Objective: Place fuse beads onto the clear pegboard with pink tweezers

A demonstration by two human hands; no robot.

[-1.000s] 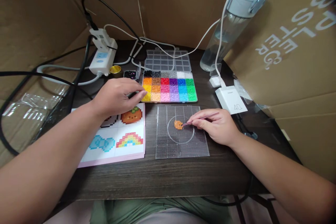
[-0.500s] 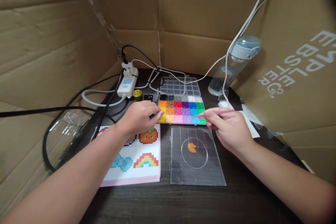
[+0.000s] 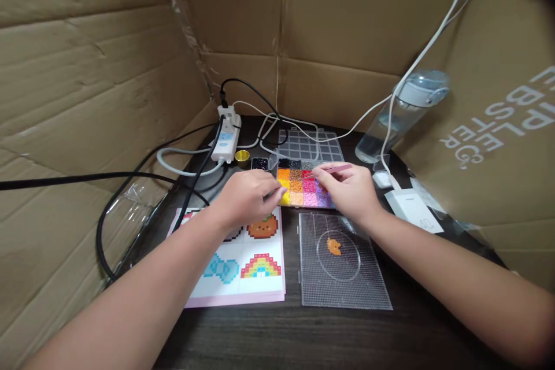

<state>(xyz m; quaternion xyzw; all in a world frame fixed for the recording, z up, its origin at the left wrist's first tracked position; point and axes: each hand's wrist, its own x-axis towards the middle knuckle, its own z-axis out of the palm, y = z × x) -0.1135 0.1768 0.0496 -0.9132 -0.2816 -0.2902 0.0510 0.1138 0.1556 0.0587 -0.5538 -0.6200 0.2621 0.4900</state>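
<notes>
Pink metal tweezers [image 3: 329,169] pinched in the right hand [image 3: 353,193] point left over the multicoloured plastic bead box [image 3: 296,186] toward the loosely curled left hand [image 3: 247,196].

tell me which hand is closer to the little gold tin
Left. The left hand sits just this side of the gold tin; the right hand, holding tweezers, is over the bead box, farther right.

Water bottle [image 3: 401,121], white charger [image 3: 411,208] and power strip [image 3: 226,139] sit among cardboard walls [image 3: 87,69].
</notes>
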